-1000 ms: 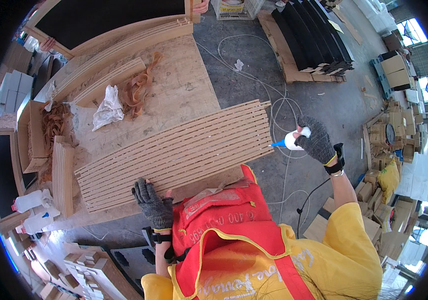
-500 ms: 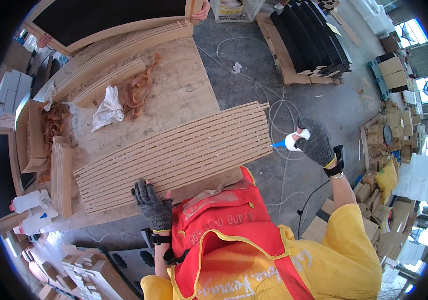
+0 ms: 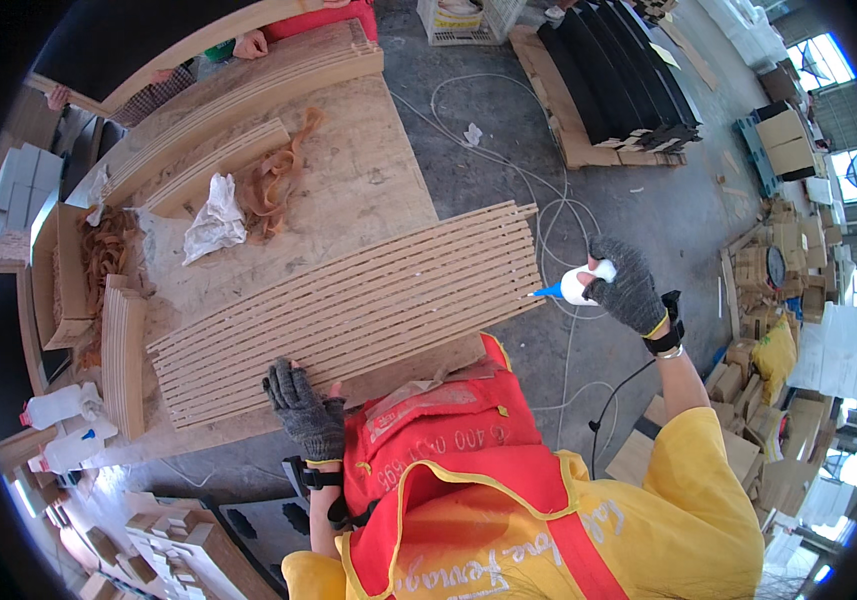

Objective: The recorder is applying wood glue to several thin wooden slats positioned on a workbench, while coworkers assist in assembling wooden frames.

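A row of long, thin wooden strips (image 3: 358, 310) lies side by side on the wooden table, with narrow gaps between them. My right hand (image 3: 630, 288), in a dark grey glove, is closed around a white squeeze bottle (image 3: 575, 288) with a blue nozzle. The nozzle tip is at the strips' right ends; whether it touches them I cannot tell. Small white spots show on some strips. My left hand (image 3: 306, 410), gloved too, rests with fingers stretched out on the near edge of the strips, toward their left end.
More curved wooden strips (image 3: 248, 95), a crumpled white bag (image 3: 215, 222) and brown ribbon-like scraps (image 3: 270, 195) lie farther back on the table (image 3: 368, 150). A co-worker's hand (image 3: 250, 45) is near a black framed panel (image 3: 138, 40). Black curved pieces (image 3: 613, 85) sit on a pallet; a hose (image 3: 488, 155) crosses the floor.
My right hand has brought the bottle slightly left, its nozzle closer over the strip ends. The black framed panel has shifted up and away, and a co-worker's red clothing now shows. My left hand stays put.
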A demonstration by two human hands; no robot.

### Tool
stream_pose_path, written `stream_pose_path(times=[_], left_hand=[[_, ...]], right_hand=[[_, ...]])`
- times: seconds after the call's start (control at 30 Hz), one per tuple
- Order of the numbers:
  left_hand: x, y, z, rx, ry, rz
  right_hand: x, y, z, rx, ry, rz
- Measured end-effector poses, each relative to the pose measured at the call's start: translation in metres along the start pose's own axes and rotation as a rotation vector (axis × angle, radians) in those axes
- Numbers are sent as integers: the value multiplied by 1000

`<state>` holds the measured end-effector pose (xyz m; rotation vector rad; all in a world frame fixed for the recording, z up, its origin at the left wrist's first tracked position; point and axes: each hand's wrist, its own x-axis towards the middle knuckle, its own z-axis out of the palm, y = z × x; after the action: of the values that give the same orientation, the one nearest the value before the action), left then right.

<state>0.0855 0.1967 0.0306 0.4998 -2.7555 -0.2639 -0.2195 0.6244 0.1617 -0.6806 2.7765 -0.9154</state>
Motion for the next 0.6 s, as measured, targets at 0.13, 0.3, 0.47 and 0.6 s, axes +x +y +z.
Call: stream_pose_path(times=[0.13,0.3,0.47,0.6], left_hand=[[-1,0,1,-3,-2,-18],[0,1,0,-14,10,-15],[-2,-1,1,-30,27,-8],[-1,-1,2,-29,36,-4]], right_hand=[[2,-6,2,-23,24,-72],[3,-19,4,-54,66,-140],[4,-20,0,-58,10,-132],[4,-18,-10,-23,23,-46]])
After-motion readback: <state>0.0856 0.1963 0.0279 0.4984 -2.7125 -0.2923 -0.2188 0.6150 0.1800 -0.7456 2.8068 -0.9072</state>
